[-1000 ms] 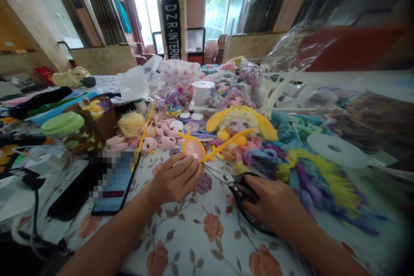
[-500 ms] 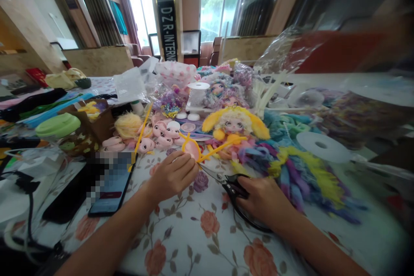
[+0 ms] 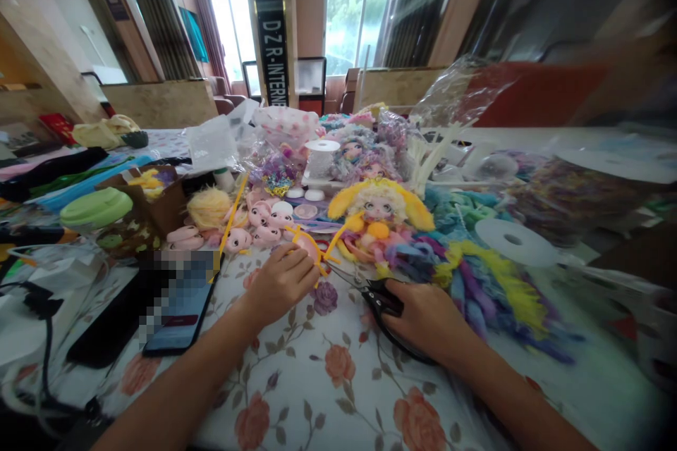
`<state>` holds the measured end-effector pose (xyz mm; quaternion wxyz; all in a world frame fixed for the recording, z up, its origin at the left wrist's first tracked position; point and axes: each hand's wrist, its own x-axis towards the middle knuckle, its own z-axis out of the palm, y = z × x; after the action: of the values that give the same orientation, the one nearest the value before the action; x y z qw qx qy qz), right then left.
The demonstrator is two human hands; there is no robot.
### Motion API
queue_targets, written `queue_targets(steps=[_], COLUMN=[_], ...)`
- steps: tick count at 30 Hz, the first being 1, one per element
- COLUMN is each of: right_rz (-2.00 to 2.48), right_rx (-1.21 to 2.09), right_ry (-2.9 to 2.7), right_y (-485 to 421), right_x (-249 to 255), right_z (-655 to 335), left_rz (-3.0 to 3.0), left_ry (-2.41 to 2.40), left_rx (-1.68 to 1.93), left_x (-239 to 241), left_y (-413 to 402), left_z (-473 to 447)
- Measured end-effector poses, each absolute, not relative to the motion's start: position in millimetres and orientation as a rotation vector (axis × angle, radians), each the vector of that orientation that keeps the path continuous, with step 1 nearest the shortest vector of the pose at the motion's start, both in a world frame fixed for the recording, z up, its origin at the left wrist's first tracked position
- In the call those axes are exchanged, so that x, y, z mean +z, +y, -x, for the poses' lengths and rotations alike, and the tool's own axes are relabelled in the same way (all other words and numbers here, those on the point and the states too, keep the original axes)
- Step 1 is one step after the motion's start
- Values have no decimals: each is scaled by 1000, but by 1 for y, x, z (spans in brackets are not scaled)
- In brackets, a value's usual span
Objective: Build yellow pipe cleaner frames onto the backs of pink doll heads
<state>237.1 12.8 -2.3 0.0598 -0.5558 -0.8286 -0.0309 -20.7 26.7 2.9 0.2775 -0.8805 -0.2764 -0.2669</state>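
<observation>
My left hand (image 3: pixel 283 282) is closed around a small pink doll head piece (image 3: pixel 307 248), its underside hidden by the fingers. Yellow strips (image 3: pixel 333 243) stick out from the edge of this piece. In my right hand (image 3: pixel 423 313) is a pair of scissors (image 3: pixel 378 296) with black handles. Their blades point left, with the tips close to the strips by my left fingertips; whether they touch is too small to tell. Behind the hands sits a doll (image 3: pixel 378 204) with pale curly hair and long yellow ears. Several pink doll heads (image 3: pixel 261 215) lie to its left.
A phone (image 3: pixel 180 313) and a long black object (image 3: pixel 108 320) lie left of my forearm, near a green-lidded jar (image 3: pixel 98 208). Right of the doll are colourful fluffy strips (image 3: pixel 491 282) and a white spool (image 3: pixel 510 239). Bagged dolls (image 3: pixel 354 148) are heaped behind. A flowered cloth (image 3: pixel 296 380) covers the table.
The yellow strip on the right of the pink piece pointed further right before and now stands more upright. The hands and scissors have shifted only slightly, and the camera view has moved a little.
</observation>
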Motion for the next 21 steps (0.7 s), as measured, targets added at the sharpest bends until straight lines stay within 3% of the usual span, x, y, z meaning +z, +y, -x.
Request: queue_targets(steps=[7, 13, 21], right_rz=[1774, 1522, 1041], right_rx=[-30, 321, 438], right_ry=[-2501, -2581, -2255], right_y=[10, -10, -3], right_x=[11, 12, 4], right_z=[-241, -226, -229], left_rz=[2141, 2024, 2224], left_ry=[-1120, -1030, -1131], left_rx=[-1253, -1510, -1761], left_x=[2, 6, 2], left_y=[39, 33, 7], left_z=[38, 33, -1])
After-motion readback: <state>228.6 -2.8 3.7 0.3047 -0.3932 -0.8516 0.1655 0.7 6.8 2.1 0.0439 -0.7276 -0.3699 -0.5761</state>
